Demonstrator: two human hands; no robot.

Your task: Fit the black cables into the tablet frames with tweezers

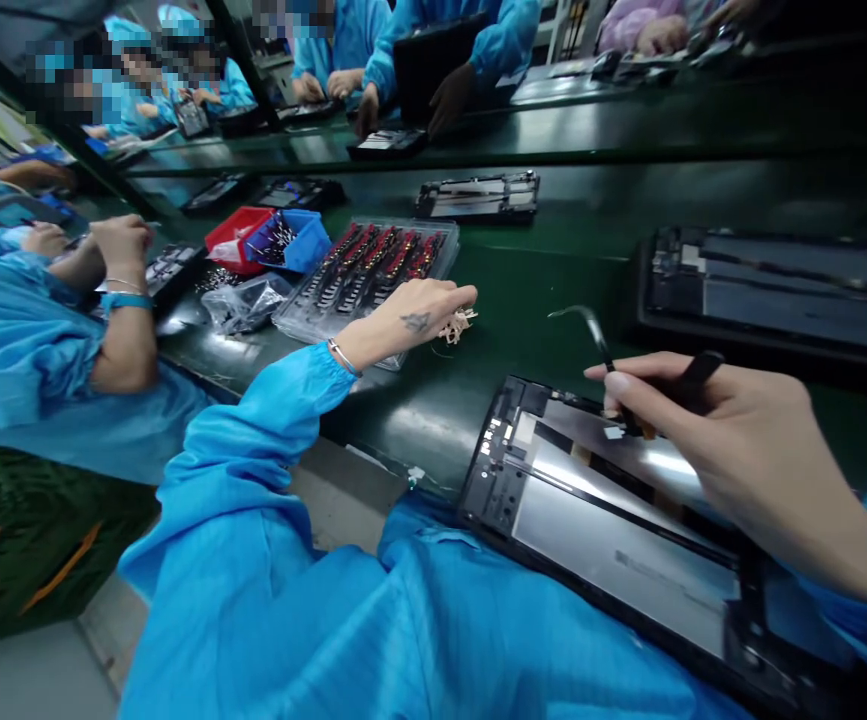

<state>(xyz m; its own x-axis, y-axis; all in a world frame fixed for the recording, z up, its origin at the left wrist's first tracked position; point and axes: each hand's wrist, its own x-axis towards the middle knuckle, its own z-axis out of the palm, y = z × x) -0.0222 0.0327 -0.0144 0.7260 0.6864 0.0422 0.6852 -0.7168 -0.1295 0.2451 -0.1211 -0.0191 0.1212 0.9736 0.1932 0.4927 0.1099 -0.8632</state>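
Observation:
My left hand (410, 318) is closed, palm down, with a bunch of small pale strips (458, 325) sticking out under its fingertips. It hovers by the near right side of a clear plastic tray (444, 245) that holds rows of black and red small parts (373, 265). My right hand (733, 440) grips curved-tip tweezers (589, 322), their bent tip pointing left. Below that hand lies an opened tablet-like device (628, 570) with silver panels inside, overhanging the bench edge. A small white piece (614, 433) shows just below the right fingertips.
Red (234, 235) and blue bins (298, 240) stand behind a crumpled plastic bag (245, 303). Another opened device (785, 290) lies at right, and one (482, 197) farther back. A co-worker's arm (129, 330) is at left; other people work across the line. Green crates (35, 540) stand lower left.

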